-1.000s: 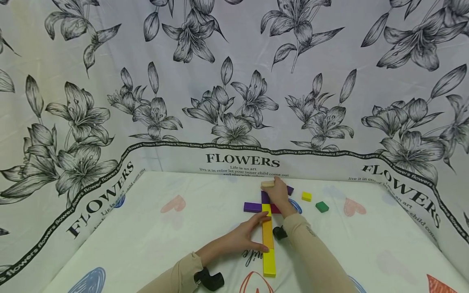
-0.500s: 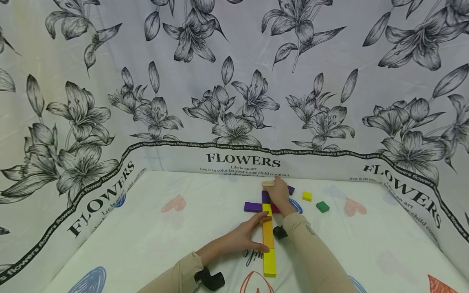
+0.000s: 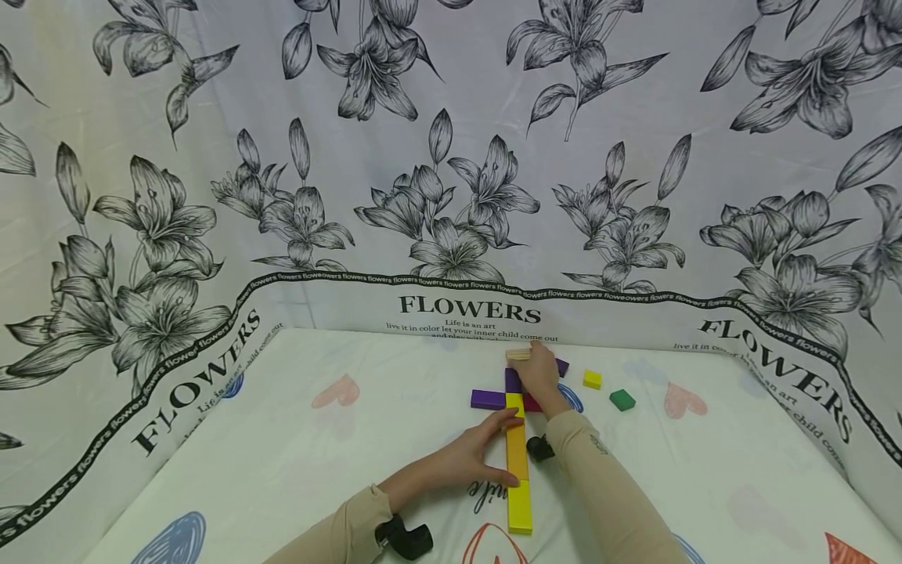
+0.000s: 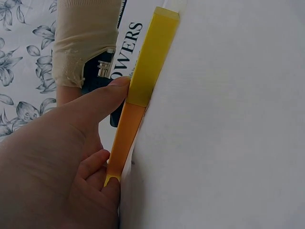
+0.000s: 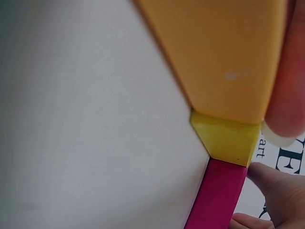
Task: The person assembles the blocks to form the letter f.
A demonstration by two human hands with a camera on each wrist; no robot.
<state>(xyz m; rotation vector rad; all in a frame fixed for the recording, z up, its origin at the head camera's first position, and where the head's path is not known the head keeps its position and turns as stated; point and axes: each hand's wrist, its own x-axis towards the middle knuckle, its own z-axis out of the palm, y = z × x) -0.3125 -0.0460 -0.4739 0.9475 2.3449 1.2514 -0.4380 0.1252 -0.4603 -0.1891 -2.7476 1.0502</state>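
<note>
Head view: orange block (image 3: 517, 456), long axis pointing forward, left hand (image 3: 463, 457) spread along it, right hand (image 3: 539, 374) pinching pale block (image 3: 517, 355).

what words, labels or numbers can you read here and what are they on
"FLOWERS", three times: hanging cloth
"flowers", repeated: its black band
"Life is an art live it in color let your inner child come out": same cloth; next line cut off
Tablecloth: black script, partly covered, unclear
Right sleeve: mark too small to read
</note>
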